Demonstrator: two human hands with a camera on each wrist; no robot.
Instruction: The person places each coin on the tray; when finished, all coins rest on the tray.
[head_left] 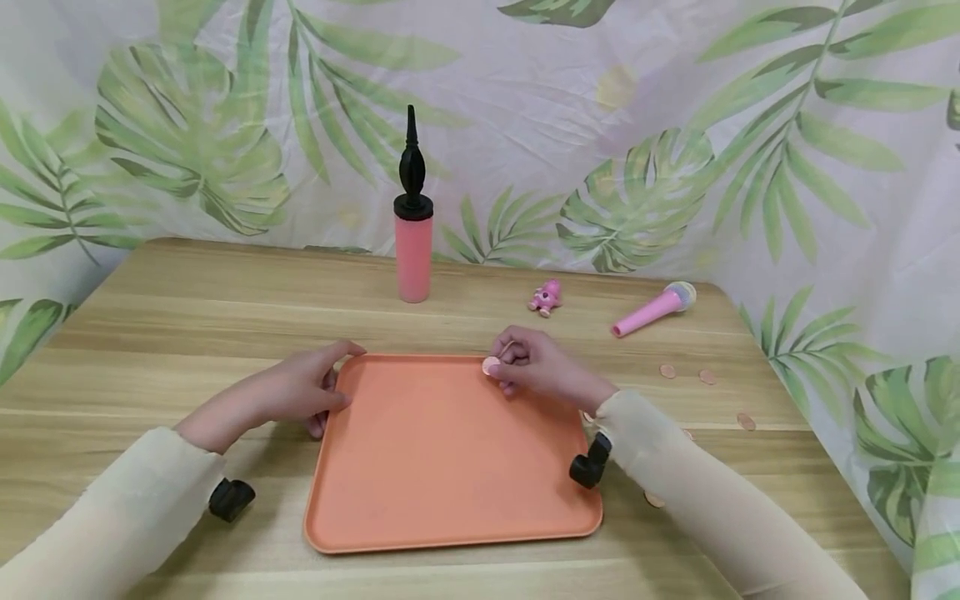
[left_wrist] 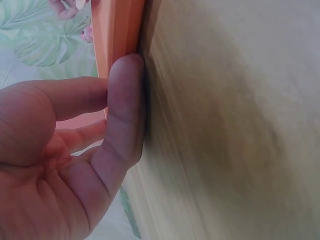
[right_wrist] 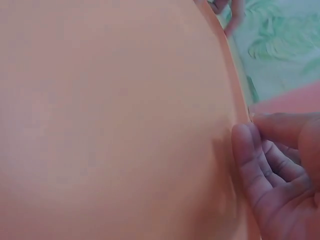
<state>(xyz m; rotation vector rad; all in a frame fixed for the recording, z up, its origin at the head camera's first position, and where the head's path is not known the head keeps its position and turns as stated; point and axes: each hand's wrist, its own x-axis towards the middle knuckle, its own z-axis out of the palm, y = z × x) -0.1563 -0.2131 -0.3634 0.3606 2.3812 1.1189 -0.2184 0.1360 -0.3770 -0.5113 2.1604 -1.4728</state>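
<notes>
Tray [head_left: 450, 475] nearest; left hand [head_left: 300, 388] grips its far-left corner. I'd keep that firm, right hand [head_left: 542, 365] pinching the disc [head_left: 491, 366] lightly at the far rim; can't tell if they touch. Right sleeve [head_left: 675, 467] partly hides loose discs [head_left: 746, 422]. Beyond: microphone [head_left: 651, 312], toy figure [head_left: 547, 297], pump [head_left: 413, 258], none blocking.

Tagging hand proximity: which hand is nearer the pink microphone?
Right. The right hand is left of the microphone, at the far rim of the tray; the left hand is farther left, by the tray's far-left corner.
</notes>
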